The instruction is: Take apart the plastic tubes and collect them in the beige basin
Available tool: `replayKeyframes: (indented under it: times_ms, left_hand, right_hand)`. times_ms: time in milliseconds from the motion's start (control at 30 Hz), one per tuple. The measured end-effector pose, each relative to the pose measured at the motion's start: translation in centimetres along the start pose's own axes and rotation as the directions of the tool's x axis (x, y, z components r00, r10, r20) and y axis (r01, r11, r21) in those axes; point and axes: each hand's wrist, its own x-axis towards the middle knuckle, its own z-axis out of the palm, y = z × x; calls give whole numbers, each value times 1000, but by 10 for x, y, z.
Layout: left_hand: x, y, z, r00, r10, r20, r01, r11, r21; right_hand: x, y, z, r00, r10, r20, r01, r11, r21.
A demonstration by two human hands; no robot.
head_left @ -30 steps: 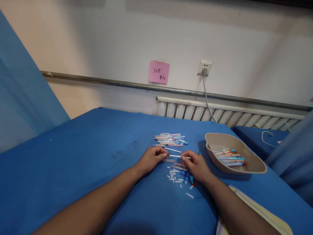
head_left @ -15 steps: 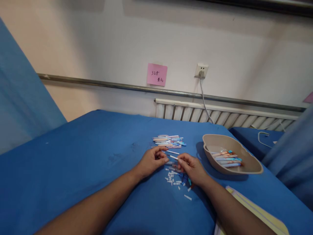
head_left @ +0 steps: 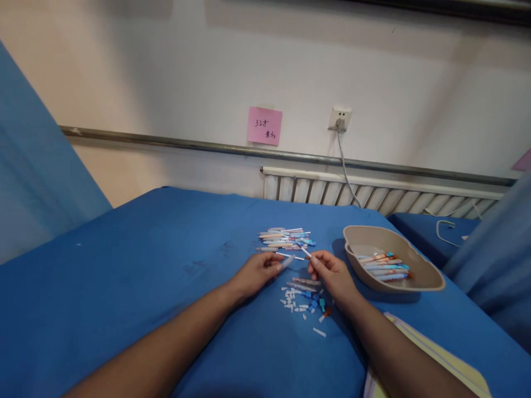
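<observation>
My left hand [head_left: 258, 272] pinches a clear pen barrel [head_left: 287, 261], its open end toward the right. My right hand [head_left: 332, 275] pinches a thin white refill [head_left: 306, 252], long axis slanting up-left, tip just beside the barrel, not yet in line.

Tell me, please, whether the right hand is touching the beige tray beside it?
Apart. The head view shows a strip of blue cloth between the right hand and the beige tray.
</observation>
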Motion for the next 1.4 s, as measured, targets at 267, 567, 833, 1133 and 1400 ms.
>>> replayKeyframes:
  times_ms: [267, 567, 833, 1133, 1400]
  left_hand:
    - [-4, 17, -5, 977, -169, 129, 203, 558, -805]
    - [-5, 13, -4, 973, -158, 170, 223, 432, -874]
    - [-6, 15, -3, 964, -198, 178, 249, 434, -866]
    - [0, 12, -9, 983, -182, 37, 145, 624, -768]
    - [6, 4, -11, 992, -68, -104, 11, 885, -466]
  right_hand:
    - [0, -5, -3, 999, -17, -30, 17, 1000, 7]
    - [-1, -3, -3, 1000, -2, -15, 3, 999, 50]
    - [-1, -5, -3, 1000, -1, -22, 2, 1000, 12]
    - [1, -4, -4, 999, -25, -30, 25, 1000, -17]
    - [3, 4, -6, 1000, -28, 6, 28, 997, -78]
